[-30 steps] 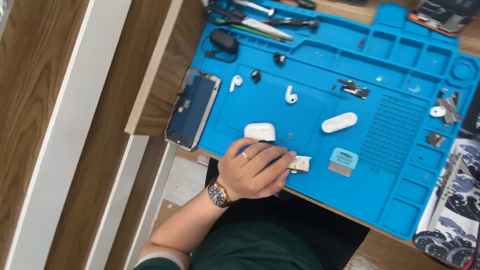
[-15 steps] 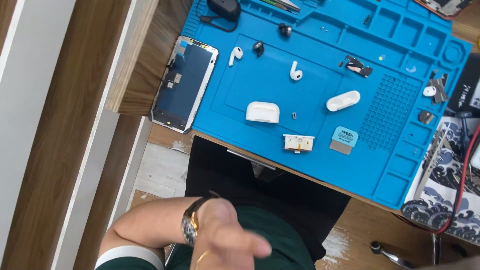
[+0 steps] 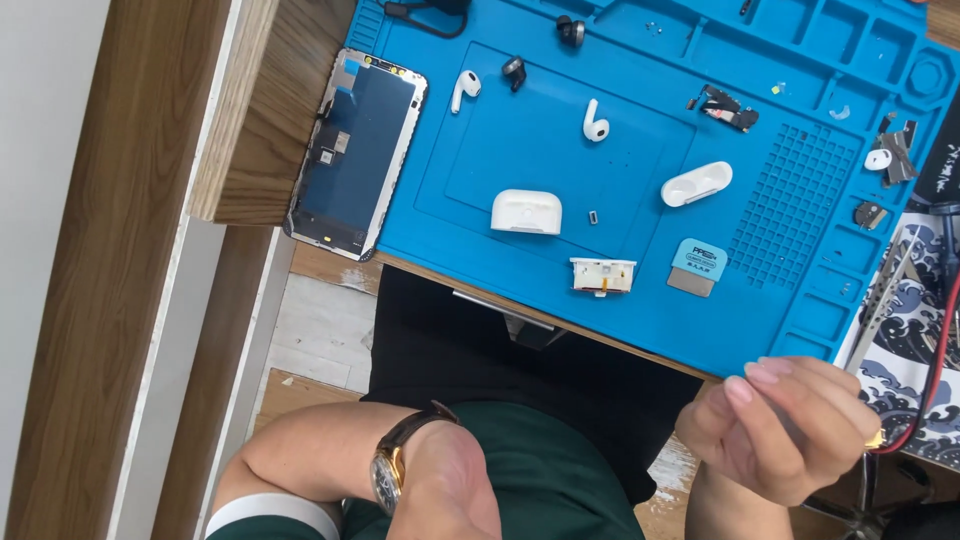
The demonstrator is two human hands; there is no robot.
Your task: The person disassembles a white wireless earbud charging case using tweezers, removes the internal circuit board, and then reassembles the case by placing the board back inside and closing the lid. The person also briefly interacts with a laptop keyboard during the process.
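Both hands are held off the mat [image 3: 640, 300]: the left hand [image 3: 445, 495] is cropped, its grip untellable; the right hand [image 3: 785, 425] is loosely curled, seemingly empty. Opened earbud parts are left on the mat, unassembled.

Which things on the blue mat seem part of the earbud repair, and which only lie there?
Part of the work: white case half, oval case lid, inner case frame, two white earbuds, blue scraper.

Lying about: phone screen panel, wave-pattern cloth, red cable.
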